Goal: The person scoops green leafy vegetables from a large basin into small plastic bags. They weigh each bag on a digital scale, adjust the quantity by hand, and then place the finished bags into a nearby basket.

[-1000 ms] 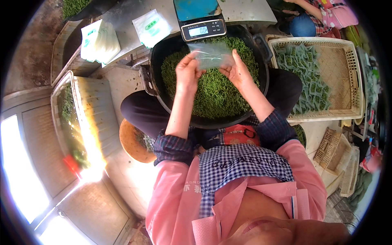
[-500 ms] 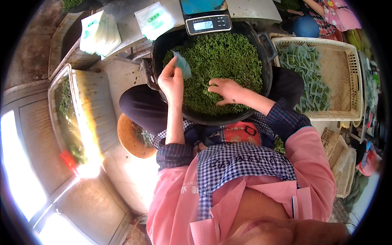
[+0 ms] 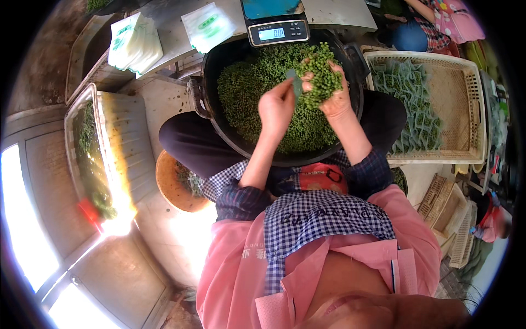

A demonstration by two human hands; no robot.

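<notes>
My right hand [image 3: 338, 101] is raised over the black tub [image 3: 210, 77], its fingers curled round a clump of green peppercorns [image 3: 323, 74], small round berries. My left hand [image 3: 275, 109] pinches a small translucent plastic bag [image 3: 297, 88] between thumb and fingers. The bag sits right beside the clump; whether they touch, I cannot tell. Below both hands, loose peppercorns [image 3: 241, 118] fill the tub, which rests between my legs. At its far edge stands a digital scale [image 3: 278, 33] with a lit display and a blue pan.
Stacked plastic bags [image 3: 134, 44] and another bag pile [image 3: 208, 26] lie on the table at the far left. On the right, a cream crate [image 3: 457, 109] holds rows of filled bags [image 3: 408, 104]. An orange bowl [image 3: 170, 192] stands by my left leg. Another person [image 3: 449, 24] sits far right.
My right hand has come up out of the peppercorns with a clump in its grip. The left hand has moved right and slightly down with the bag, close to the right hand.
</notes>
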